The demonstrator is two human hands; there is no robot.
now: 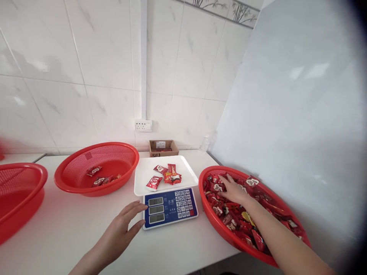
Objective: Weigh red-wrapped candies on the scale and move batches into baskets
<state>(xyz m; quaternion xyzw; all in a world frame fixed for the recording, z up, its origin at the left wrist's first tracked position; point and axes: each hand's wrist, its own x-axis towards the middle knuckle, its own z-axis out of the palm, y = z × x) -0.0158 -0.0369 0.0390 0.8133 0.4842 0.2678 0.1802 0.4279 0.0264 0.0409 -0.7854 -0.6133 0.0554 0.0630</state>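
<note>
A blue electronic scale (170, 208) with a white tray (149, 173) stands in the middle of the white table; several red candy packets (166, 175) lie on the tray. My left hand (123, 227) rests open beside the scale's left edge, fingers touching its front panel. My right hand (233, 190) reaches into the red basket (213, 221) on the right, fingers down among its many red wrapped candies (229, 217); whether it grips one is hidden.
A second red basket (97, 168) at left centre holds a few candy packets (100, 177). A third red basket (17, 191) sits at the far left edge. A small cardboard box (163, 147) and a wall socket (143, 125) are behind the scale.
</note>
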